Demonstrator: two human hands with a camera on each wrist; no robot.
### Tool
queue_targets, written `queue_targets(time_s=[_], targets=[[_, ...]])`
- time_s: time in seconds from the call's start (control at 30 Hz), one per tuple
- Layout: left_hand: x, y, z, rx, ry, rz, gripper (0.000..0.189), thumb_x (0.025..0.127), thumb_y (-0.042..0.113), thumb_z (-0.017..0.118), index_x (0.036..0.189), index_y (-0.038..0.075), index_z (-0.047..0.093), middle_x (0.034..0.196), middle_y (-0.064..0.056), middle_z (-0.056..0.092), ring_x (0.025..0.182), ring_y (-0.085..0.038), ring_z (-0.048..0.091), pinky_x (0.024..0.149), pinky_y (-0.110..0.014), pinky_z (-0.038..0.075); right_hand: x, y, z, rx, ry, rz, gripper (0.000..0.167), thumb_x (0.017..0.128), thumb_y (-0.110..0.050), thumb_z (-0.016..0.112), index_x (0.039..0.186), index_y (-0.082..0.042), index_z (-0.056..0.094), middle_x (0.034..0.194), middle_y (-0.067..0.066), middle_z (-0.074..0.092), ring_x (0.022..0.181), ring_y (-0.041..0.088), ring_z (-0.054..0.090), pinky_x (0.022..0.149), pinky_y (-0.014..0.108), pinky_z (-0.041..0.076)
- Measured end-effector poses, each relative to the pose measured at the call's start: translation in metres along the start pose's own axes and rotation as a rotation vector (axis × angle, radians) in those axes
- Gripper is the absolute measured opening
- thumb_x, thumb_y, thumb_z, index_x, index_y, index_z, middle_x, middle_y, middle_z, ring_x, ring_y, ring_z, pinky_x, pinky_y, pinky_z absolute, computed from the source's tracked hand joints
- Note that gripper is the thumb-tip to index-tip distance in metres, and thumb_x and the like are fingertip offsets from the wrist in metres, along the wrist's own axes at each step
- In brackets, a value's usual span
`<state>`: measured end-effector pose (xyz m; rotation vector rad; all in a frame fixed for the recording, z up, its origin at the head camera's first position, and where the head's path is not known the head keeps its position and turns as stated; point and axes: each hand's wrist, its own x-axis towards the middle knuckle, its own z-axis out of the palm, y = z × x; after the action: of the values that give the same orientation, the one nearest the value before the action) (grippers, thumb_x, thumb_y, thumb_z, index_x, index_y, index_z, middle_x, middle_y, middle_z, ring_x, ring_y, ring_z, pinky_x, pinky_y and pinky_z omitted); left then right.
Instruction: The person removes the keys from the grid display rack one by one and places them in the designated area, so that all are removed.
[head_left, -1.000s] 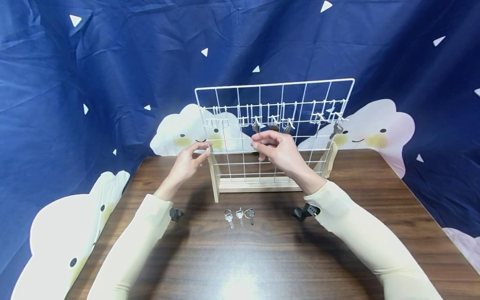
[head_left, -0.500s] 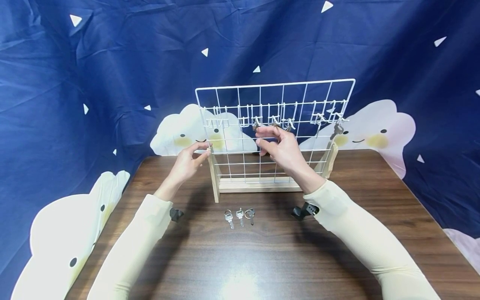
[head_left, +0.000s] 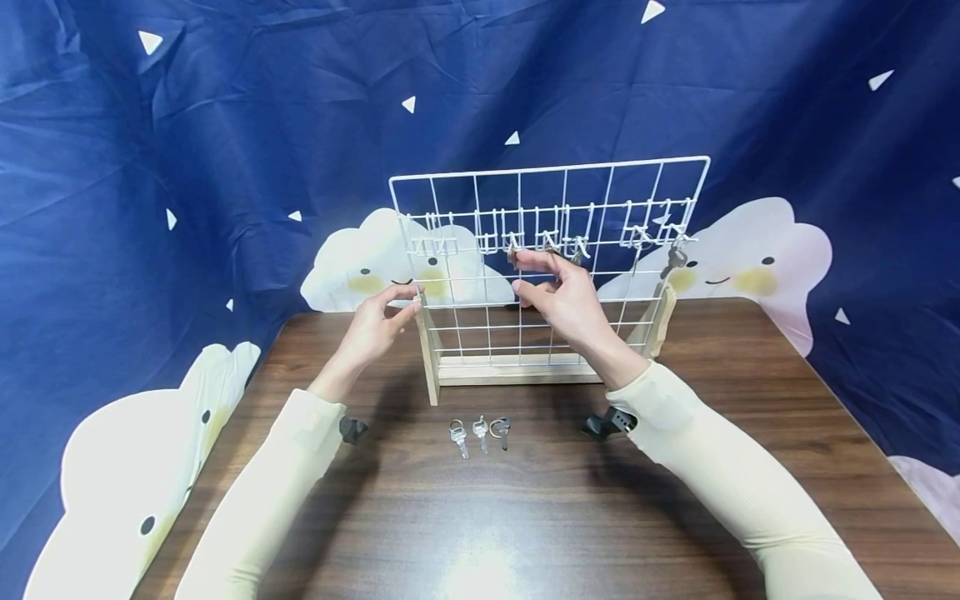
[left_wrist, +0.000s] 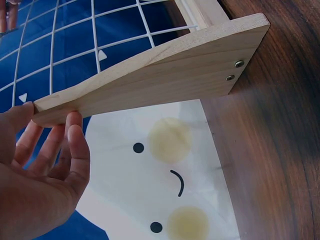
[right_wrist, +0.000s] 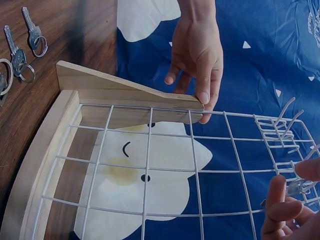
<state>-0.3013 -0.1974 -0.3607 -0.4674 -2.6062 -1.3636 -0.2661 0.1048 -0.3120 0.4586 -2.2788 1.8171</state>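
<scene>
Right hand [head_left: 558, 296]: fingertips slightly higher than a second ago, thumb and forefinger spread wider; it looks released, forefinger just beside a hung key [head_left: 512, 255], though whether they touch I cannot tell.
Hung key's place: at a white hook [head_left: 513, 238] left of the middle of the grid rack [head_left: 517, 377], below its top edge.
Left hand [head_left: 375, 325]: unmoved, pinching the top of the left wooden upright [head_left: 429, 358].
Grid rack: upright near the far edge of the table [head_left: 375, 517].
Loose keys [head_left: 481, 429]: three abreast before the rack's bottom edge, toward its left corner.
</scene>
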Motion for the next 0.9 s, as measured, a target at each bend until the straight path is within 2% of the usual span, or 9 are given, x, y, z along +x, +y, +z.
queue_targets(time_s=[0.23, 0.4, 0.47, 0.67, 0.9], targets=[[0.0001, -0.0001, 0.0000, 0.008, 0.001, 0.007, 0.035, 0.100, 0.025, 0.063, 0.132, 0.013, 0.063, 0.135, -0.013, 0.063, 0.102, -0.034, 0.072, 0.072, -0.032, 0.060, 0.0012, -0.0008, 0.0023, -0.009, -0.021, -0.014, 0.044, 0.090, -0.016, 0.072, 0.133, -0.014, 0.062, 0.133, 0.009, 0.066, 0.070, 0.013, 0.070, 0.060, 0.019, 0.049], [0.0010, -0.0006, 0.0003, 0.003, 0.005, 0.004, 0.034, 0.100, 0.024, 0.063, 0.131, 0.013, 0.063, 0.134, -0.013, 0.064, 0.101, -0.034, 0.072, 0.078, -0.049, 0.061, 0.0037, 0.0011, 0.0049, 0.032, -0.013, -0.034, 0.042, 0.090, -0.012, 0.072, 0.131, -0.012, 0.063, 0.131, 0.008, 0.067, 0.066, 0.012, 0.067, 0.056, 0.018, 0.045], [0.0008, -0.0005, 0.0004, -0.004, 0.006, 0.002, 0.034, 0.100, 0.024, 0.063, 0.131, 0.013, 0.063, 0.134, -0.013, 0.064, 0.100, -0.034, 0.072, 0.080, -0.054, 0.060, 0.0043, 0.0022, 0.0058, 0.044, -0.008, -0.038, 0.041, 0.090, -0.012, 0.072, 0.131, -0.011, 0.063, 0.130, 0.010, 0.067, 0.064, 0.007, 0.066, 0.055, 0.018, 0.044], [0.0006, -0.0005, 0.0007, -0.007, 0.006, 0.001, 0.033, 0.099, 0.023, 0.063, 0.131, 0.013, 0.063, 0.134, -0.013, 0.063, 0.101, -0.034, 0.072, 0.078, -0.051, 0.061, 0.0041, 0.0021, 0.0072, 0.057, 0.004, -0.033, 0.041, 0.090, -0.012, 0.072, 0.130, -0.010, 0.063, 0.132, 0.015, 0.065, 0.065, 0.006, 0.065, 0.053, 0.017, 0.042], [0.0001, 0.0003, 0.0002, -0.007, 0.009, 0.007, 0.033, 0.099, 0.023, 0.063, 0.131, 0.013, 0.063, 0.133, -0.013, 0.064, 0.100, -0.033, 0.072, 0.078, -0.052, 0.060, 0.0057, -0.0014, 0.0085, 0.043, 0.018, -0.024, 0.041, 0.091, -0.014, 0.072, 0.130, -0.008, 0.062, 0.127, 0.013, 0.067, 0.069, 0.013, 0.069, 0.052, 0.017, 0.041]])
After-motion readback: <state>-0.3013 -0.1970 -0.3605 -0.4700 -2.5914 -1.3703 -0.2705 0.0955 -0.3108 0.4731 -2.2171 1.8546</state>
